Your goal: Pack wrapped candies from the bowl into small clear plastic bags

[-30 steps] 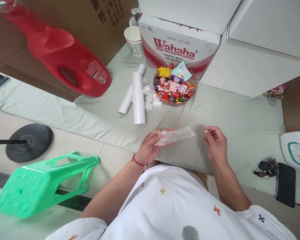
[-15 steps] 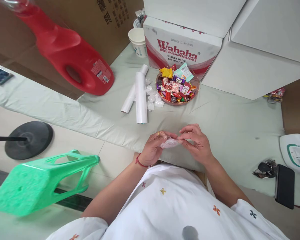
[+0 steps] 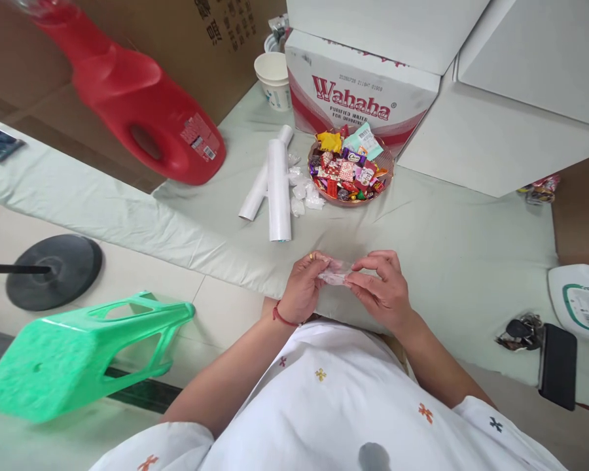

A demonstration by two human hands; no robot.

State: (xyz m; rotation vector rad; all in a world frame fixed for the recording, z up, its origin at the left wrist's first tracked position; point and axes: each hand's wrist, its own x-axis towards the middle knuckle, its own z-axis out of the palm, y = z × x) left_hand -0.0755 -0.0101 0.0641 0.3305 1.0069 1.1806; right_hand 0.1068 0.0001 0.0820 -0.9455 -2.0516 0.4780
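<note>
Between my two hands, just above the table's near edge, is a crumpled piece of clear plastic film [image 3: 334, 277]. My left hand [image 3: 305, 282] grips its left end, thumb on top. My right hand [image 3: 380, 284] pinches the right end between thumb and fingertips. Whether the film is a bag, I cannot make out. Farther back, a white roll [image 3: 279, 190] lies across a second white roll [image 3: 252, 203]. Beside them are several small crumpled clear plastic bundles [image 3: 314, 196]. A glass bowl [image 3: 391, 171] heaped with wrapped candies stands to their right.
A white carton [image 3: 363, 88] and paper cups [image 3: 273, 75] stand at the back. A red jug [image 3: 142, 111] is at the left. Keys [image 3: 520, 330], a black phone [image 3: 558, 366] and a white container [image 3: 582, 297] lie at the right. On the floor is a green stool [image 3: 78, 353].
The plastic film is now stretched a little wider between my hands. My right hand has dropped slightly, and its fingers have closed further on the film's end.
</note>
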